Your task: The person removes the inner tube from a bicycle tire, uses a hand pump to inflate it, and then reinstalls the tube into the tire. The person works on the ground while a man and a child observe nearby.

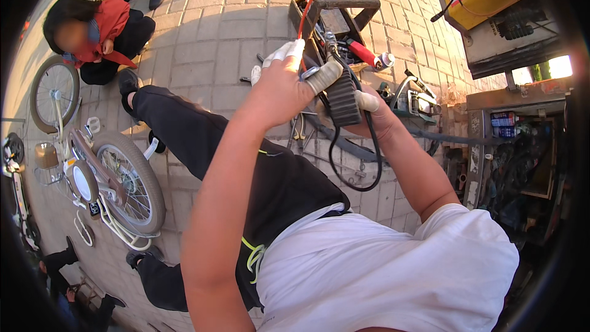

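Observation:
My left hand (281, 83), in a white glove that covers the fingers, is closed round a thin orange-red hose (305, 13) that runs up out of view. Its thumb lies by a small round metal-rimmed piece (310, 72) that looks like a gauge. My right hand (373, 110), gloved alike, is wrapped from behind round a black ribbed block (342, 99), whose kind I cannot make out. A metal fitting (330, 40) sits above the block. From there a black hose (334, 163) hangs down in a loop. The right fingers are partly hidden by the block.
Beyond my hands stands an open toolbox (362, 12) with a red can (362, 53). Pliers (298, 130) lie on the paving below. To the left a bicycle (126, 178) rests beside my legs; a person in a red jacket (110, 21) crouches behind it. A cluttered cabinet (476, 147) stands right.

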Tool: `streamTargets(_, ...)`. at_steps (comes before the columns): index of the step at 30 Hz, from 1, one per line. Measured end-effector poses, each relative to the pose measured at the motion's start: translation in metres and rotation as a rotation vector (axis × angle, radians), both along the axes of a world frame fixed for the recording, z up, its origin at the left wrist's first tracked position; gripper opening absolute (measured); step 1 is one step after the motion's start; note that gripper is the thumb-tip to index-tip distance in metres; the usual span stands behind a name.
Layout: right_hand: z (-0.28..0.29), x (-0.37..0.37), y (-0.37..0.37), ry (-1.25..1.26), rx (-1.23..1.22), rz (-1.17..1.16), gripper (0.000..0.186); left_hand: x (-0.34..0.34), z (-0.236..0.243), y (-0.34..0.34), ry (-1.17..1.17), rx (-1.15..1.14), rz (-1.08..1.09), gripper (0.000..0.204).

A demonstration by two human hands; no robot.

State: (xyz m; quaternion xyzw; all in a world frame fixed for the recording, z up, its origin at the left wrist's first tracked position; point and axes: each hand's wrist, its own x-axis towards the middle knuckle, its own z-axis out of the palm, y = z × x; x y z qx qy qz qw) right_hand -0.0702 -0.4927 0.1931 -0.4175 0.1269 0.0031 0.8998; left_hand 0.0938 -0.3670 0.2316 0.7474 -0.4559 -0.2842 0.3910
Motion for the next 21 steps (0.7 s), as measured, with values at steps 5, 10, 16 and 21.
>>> streamTargets(5, -0.008, -0.02, -0.065, 0.077, -0.194, -0.139, 0.056, 0.024, 0.006, 0.053, -0.065, 0.179, -0.103, 0.087)
streamTargets(10, -0.053, -0.002, -0.167, 0.452, -0.641, -0.268, 0.034, 0.042, -0.012, 0.185, 0.262, -0.17, 0.479, 0.056)
streamTargets(16, -0.114, 0.062, -0.225, 0.668, -1.466, -0.181, 0.067, 0.013, -0.06, 0.34, 0.536, -0.125, 1.174, 0.039)
streamTargets(21, -0.09, 0.136, -0.101, 0.149, -1.256, -0.365, 0.063, -0.026, -0.155, 0.43, 1.088, -0.575, 1.734, 0.042)
